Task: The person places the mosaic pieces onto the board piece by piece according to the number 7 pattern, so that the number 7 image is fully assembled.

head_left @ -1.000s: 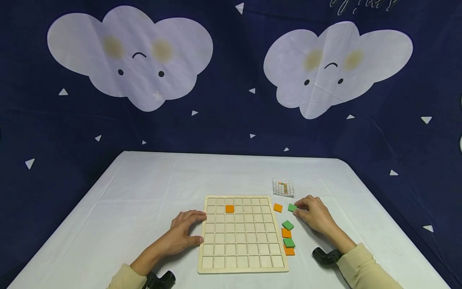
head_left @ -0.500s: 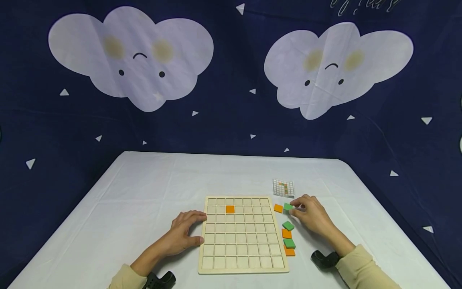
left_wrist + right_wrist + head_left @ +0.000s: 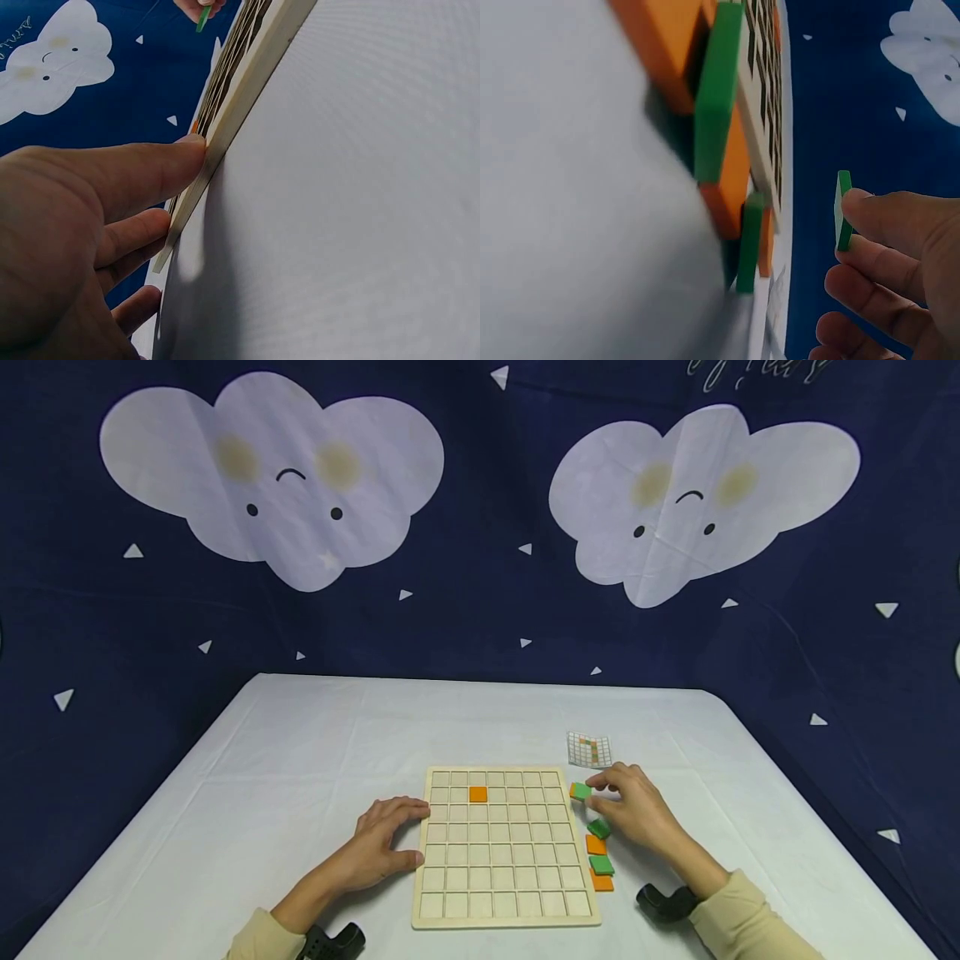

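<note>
My right hand (image 3: 633, 802) pinches a green square tile (image 3: 843, 210) between thumb and fingers, lifted off the white table. In the head view that tile overlaps most of an orange tile lying beside the board's right edge. My left hand (image 3: 381, 843) rests at the left edge of the wooden grid board (image 3: 491, 855), its thumb (image 3: 161, 176) and fingertips touching the rim. One orange tile (image 3: 477, 794) sits in a cell of the board's second row from the far side.
Along the board's right side lie loose tiles: a green one (image 3: 598, 829), an orange one (image 3: 596, 845), another green one (image 3: 602, 865) and another orange one (image 3: 602, 882). Behind them a small printed grid card (image 3: 589, 750) lies on the white table (image 3: 360, 727).
The right hand has lifted the green tile from the table and carried it left, toward the board. The left hand stays at the board's edge.
</note>
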`<state>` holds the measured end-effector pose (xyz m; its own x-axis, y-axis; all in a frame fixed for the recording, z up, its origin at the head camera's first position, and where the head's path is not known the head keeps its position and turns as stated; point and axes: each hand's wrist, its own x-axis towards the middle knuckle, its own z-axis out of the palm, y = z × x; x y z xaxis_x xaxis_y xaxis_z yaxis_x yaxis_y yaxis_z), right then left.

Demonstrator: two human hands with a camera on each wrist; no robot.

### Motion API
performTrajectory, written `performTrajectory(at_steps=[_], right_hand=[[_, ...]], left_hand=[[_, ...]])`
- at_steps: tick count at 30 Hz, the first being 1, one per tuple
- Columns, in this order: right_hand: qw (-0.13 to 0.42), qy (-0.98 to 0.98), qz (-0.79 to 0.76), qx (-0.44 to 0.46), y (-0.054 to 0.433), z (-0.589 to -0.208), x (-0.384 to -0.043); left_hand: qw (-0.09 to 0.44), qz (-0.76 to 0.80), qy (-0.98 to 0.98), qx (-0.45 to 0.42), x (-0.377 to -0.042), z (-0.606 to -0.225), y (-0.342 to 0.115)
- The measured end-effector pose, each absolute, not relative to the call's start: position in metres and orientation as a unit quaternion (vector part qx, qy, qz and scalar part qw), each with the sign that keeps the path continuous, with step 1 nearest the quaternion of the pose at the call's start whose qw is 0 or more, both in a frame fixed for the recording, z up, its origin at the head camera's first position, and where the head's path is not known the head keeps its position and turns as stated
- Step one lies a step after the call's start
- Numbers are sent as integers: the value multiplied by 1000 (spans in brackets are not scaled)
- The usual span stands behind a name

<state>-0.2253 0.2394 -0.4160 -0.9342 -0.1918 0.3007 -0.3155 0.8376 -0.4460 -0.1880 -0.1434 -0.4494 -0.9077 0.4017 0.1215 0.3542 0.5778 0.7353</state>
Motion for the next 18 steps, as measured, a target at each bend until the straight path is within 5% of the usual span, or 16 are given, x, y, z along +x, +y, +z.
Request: performTrajectory(at_steps=[18], right_hand=[[111, -947, 254, 164, 214, -409, -221]], left_hand=[[26, 404, 888, 216, -188, -450, -144]])
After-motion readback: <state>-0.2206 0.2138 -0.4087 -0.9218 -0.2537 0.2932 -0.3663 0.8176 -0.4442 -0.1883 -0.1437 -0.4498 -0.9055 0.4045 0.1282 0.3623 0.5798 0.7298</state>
